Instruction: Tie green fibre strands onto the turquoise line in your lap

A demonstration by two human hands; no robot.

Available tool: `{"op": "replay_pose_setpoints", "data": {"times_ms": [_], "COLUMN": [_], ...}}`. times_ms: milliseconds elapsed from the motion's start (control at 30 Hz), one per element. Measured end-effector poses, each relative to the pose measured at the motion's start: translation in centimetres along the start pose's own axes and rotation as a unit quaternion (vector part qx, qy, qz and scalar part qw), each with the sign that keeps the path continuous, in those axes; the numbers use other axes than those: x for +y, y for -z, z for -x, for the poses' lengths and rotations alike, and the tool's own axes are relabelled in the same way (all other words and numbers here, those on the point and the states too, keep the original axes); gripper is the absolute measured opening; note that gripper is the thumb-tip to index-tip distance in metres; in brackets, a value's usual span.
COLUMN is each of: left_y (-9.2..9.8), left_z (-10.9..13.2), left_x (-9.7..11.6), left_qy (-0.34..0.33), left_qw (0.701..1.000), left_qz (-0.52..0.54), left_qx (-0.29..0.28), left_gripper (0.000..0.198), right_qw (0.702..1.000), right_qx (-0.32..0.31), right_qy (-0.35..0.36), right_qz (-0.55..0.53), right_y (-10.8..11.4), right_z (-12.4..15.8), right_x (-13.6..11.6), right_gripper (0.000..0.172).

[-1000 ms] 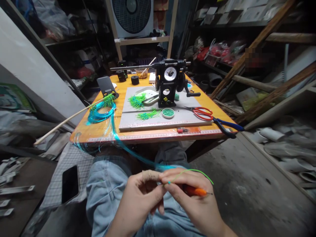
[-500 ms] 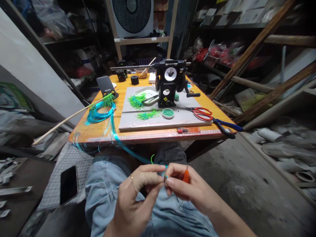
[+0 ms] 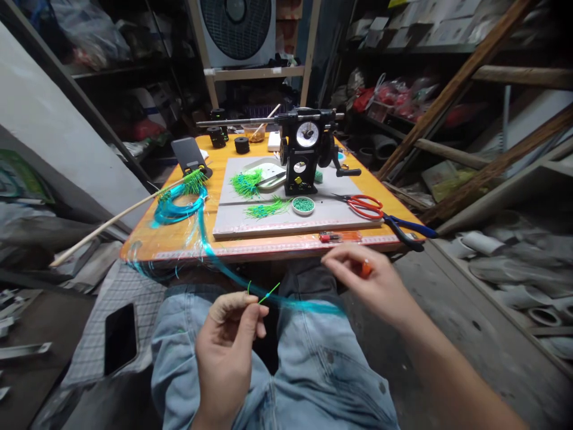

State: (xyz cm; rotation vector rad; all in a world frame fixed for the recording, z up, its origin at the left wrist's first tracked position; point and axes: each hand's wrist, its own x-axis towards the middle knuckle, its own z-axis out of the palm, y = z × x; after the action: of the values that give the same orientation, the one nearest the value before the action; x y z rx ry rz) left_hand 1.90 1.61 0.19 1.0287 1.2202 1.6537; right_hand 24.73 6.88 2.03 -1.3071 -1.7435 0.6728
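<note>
My left hand pinches a short bright green cord between thumb and taped forefinger. A small blue knot or bead sits on the cord. Over my right thigh, near the table's front edge, my right hand is closed round a small orange tool, mostly hidden in the palm; its thumb and forefinger come together. Behind the cord, a hank of blue line runs down from the table across my lap.
On the wooden table stand a black hand-cranked machine and a dish of green beads. Red-handled scissors, pliers, an orange lighter and green tied cords lie around. A stick juts off the left edge.
My hands have parted. The right moved up and right with the orange tool; the left moved slightly left and up, still pinching the green cord, whose blue spot now shows.
</note>
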Motion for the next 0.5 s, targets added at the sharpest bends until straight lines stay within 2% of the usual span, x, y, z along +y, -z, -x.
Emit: {"op": "replay_pose_setpoints", "data": {"times_ms": [33, 67, 133, 200, 300, 367, 400, 467, 500], "left_y": [0.1, 0.1, 0.3, 0.5, 0.7, 0.7, 0.7, 0.7, 0.6], "left_z": [-0.1, -0.2, -0.3, -0.3, -0.1, 0.0, 0.0, 0.0, 0.0], "left_x": [-0.1, -0.2, -0.3, -0.3, 0.0, 0.3, 0.4, 0.6, 0.7], "left_qy": [0.009, 0.019, 0.042, 0.062, 0.089, 0.105, 0.114, 0.131, 0.14], "left_qw": [1.0, 0.999, 0.997, 0.993, 0.986, 0.982, 0.98, 0.975, 0.974], "left_qz": [0.018, 0.035, 0.068, 0.096, 0.136, 0.156, 0.163, 0.174, 0.177], "left_qx": [0.003, 0.002, -0.002, -0.011, -0.024, -0.025, -0.025, -0.032, -0.037], "left_gripper": [0.011, 0.013, 0.017, 0.018, 0.019, 0.02, 0.02, 0.019, 0.019], "right_qw": [0.992, 0.973, 0.929, 0.906, 0.901, 0.897, 0.904, 0.954, 0.984], "right_qx": [0.047, 0.069, 0.056, 0.02, -0.006, -0.009, 0.0, 0.01, 0.003], "right_qy": [0.042, 0.072, 0.112, 0.134, 0.153, 0.164, 0.163, 0.12, 0.076], "right_qz": [0.109, 0.21, 0.349, 0.402, 0.407, 0.411, 0.396, 0.276, 0.159], "right_y": [0.6, 1.1, 1.9, 2.5, 3.0, 2.9, 2.6, 1.6, 0.8], "right_z": [-0.8, -1.5, -2.6, -3.2, -3.0, -2.3, -1.7, -0.2, 0.7], "right_x": [0.9, 1.9, 3.5, 4.5, 4.6, 3.9, 3.3, 2.0, 1.2], "right_gripper": [0.019, 0.018, 0.024, 0.028, 0.02, 0.021, 0.023, 0.025, 0.027]}}
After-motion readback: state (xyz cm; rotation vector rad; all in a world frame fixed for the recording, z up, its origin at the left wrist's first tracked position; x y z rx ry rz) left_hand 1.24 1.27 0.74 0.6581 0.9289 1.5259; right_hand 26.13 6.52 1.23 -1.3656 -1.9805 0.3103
